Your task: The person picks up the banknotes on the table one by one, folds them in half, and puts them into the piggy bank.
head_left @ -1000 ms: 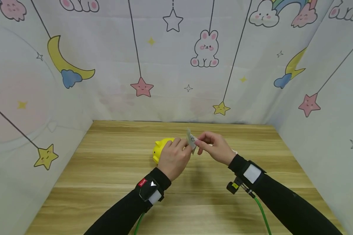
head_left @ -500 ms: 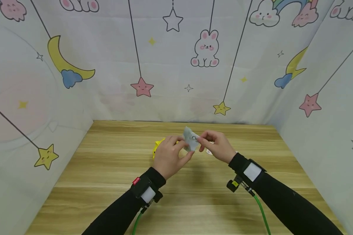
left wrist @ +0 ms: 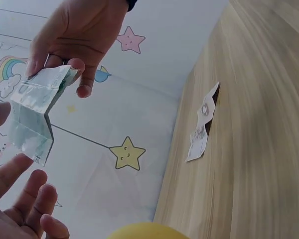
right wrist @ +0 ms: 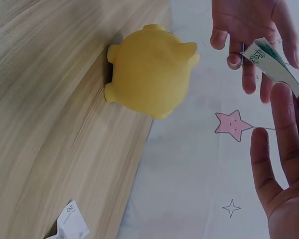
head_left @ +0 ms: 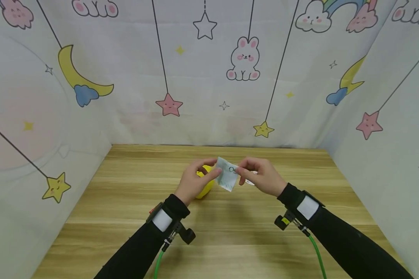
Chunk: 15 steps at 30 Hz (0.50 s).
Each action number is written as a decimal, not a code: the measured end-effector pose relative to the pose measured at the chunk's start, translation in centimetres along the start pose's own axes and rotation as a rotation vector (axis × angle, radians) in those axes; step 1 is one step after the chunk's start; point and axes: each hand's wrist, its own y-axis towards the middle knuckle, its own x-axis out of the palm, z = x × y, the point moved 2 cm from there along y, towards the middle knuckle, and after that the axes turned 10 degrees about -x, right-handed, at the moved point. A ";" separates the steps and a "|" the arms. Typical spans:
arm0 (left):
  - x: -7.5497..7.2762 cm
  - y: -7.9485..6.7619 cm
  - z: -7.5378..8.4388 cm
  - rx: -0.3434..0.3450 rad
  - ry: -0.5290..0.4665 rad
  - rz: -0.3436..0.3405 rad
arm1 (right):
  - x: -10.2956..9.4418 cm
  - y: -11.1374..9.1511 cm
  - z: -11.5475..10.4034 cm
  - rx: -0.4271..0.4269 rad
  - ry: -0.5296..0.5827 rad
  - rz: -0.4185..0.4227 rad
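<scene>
A pale green banknote (head_left: 227, 179), creased into folds, is held up between both hands above the table. My left hand (head_left: 194, 179) pinches its left edge between thumb and index finger, the other fingers loosely spread. At the opposite edge, my right hand (head_left: 262, 177) grips the note with thumb and fingers. In the left wrist view the note (left wrist: 32, 117) bends in a zigzag. Behind my left hand, partly covered by it, stands a yellow piggy bank (head_left: 206, 187); the right wrist view shows its round body (right wrist: 149, 74) and ear.
A second creased paper note (left wrist: 203, 122) lies on the wooden table (head_left: 230, 240), mostly hidden behind my right hand in the head view. Printed cloth walls (head_left: 202, 77) enclose the table's back and sides. Green cables (head_left: 318, 255) trail from both wrist cameras.
My left hand has turned and drawn back to the left, from covering the note to holding its left edge. The note now faces the head camera more flatly. My right hand keeps its hold.
</scene>
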 end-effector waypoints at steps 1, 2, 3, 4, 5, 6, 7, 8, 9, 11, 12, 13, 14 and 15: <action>0.1 0.0 0.0 -0.020 -0.030 -0.035 | 0.1 0.0 -0.1 -0.011 0.003 -0.008; 0.2 0.0 0.0 -0.037 -0.055 -0.063 | 0.1 0.0 -0.2 -0.023 0.005 -0.014; 0.2 0.0 -0.1 -0.048 -0.075 -0.084 | 0.1 0.0 -0.3 -0.032 0.007 -0.019; 0.3 0.0 0.0 -0.055 -0.092 -0.099 | 0.1 0.0 -0.3 -0.041 0.008 -0.024; 0.4 -0.1 0.0 -0.058 -0.104 -0.108 | 0.2 0.0 -0.4 -0.048 0.006 -0.027; 0.4 -0.1 0.0 -0.058 -0.113 -0.114 | 0.2 0.0 -0.4 -0.053 0.003 -0.029; 0.5 -0.1 0.1 -0.056 -0.119 -0.116 | 0.2 0.0 -0.4 -0.058 -0.001 -0.030; 0.5 -0.2 0.1 -0.057 -0.125 -0.113 | 0.2 0.0 -0.4 -0.061 -0.006 -0.031; 0.5 -0.2 0.1 -0.056 -0.130 -0.111 | 0.2 0.0 -0.4 -0.063 -0.010 -0.032; 0.6 -0.3 0.2 -0.055 -0.136 -0.099 | 0.2 0.0 -0.3 -0.061 -0.023 -0.032; 0.6 -0.3 0.1 -0.055 -0.138 -0.094 | 0.2 -0.1 -0.3 -0.058 -0.029 -0.031; 0.6 -0.3 0.1 -0.055 -0.140 -0.087 | 0.2 -0.1 -0.3 -0.051 -0.034 -0.030; 0.7 -0.3 0.1 -0.055 -0.143 -0.082 | 0.2 -0.1 0.1 -0.045 -0.043 -0.030; 0.7 -0.3 0.1 -0.054 -0.146 -0.078 | 0.2 -0.2 0.2 -0.040 -0.047 -0.029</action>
